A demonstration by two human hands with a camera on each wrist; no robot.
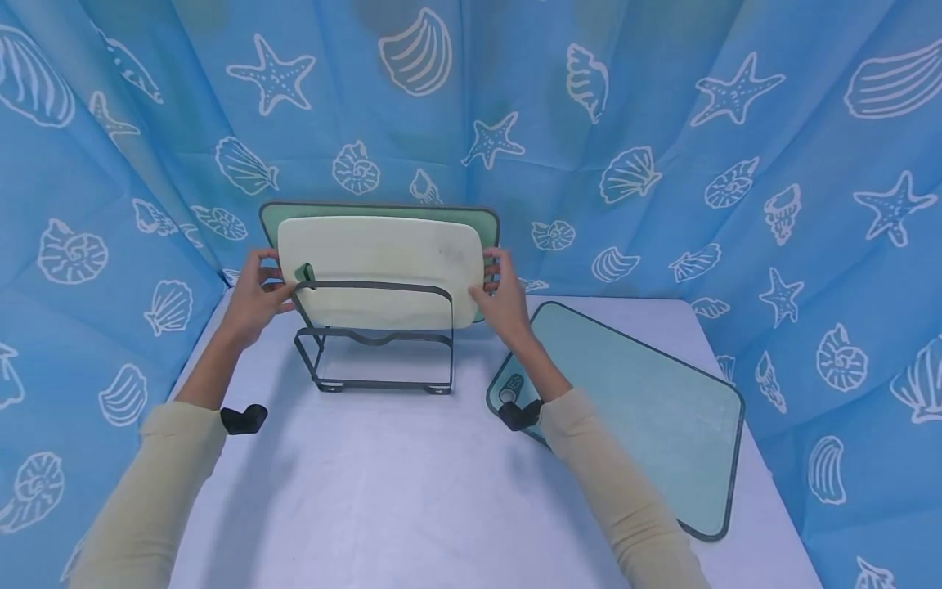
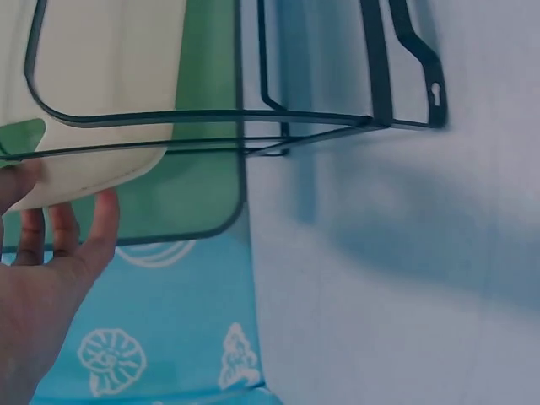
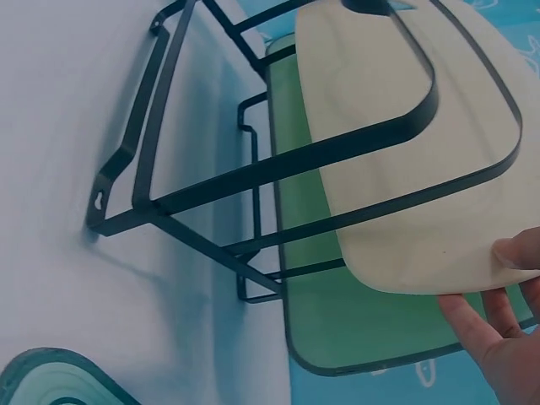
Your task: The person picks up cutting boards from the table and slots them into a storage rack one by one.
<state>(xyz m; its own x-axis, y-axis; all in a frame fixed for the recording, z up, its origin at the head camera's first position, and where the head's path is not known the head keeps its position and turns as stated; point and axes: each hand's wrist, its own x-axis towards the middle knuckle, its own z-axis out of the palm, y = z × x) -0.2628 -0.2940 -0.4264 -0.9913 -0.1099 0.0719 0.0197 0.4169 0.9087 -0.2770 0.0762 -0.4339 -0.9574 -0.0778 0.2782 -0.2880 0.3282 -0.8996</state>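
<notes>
Both hands are grasping. On the head feed, left hand [image 1: 255, 298] pinches the left end of the cream board [image 1: 386, 254], next to its green tab [image 1: 304, 272]; right hand [image 1: 506, 296] pinches the right end. Thumbs on the front face, other fingers round the back.

Cream board is left of centre in the head feed, roughly upright behind the front hoops of the rack [image 3: 291, 164]. Green board [image 3: 380, 329] stands behind it. Flat board [image 1: 648, 401] lies on the desk [image 1: 368, 474], right of frame, right forearm over its left end.

Lower edge of the cream board looks held off the desk, but the hoops cross my view, so I can't say whether it touches a rack bar.

Risks as I see them:
- Uneven hands: one end moves first, board skews, jams on a hoop.
- Tab sits right by the hoop's upper left corner; could snag.
- Fingers share the gap with the green board. Too much push back and it could tip.
- Nobody's holding the rack. If the board drags on a hoop, rack could slide or tip.
- Right wrist mount [image 1: 518, 415] is low over the flat board's edge; could bump it.
</notes>
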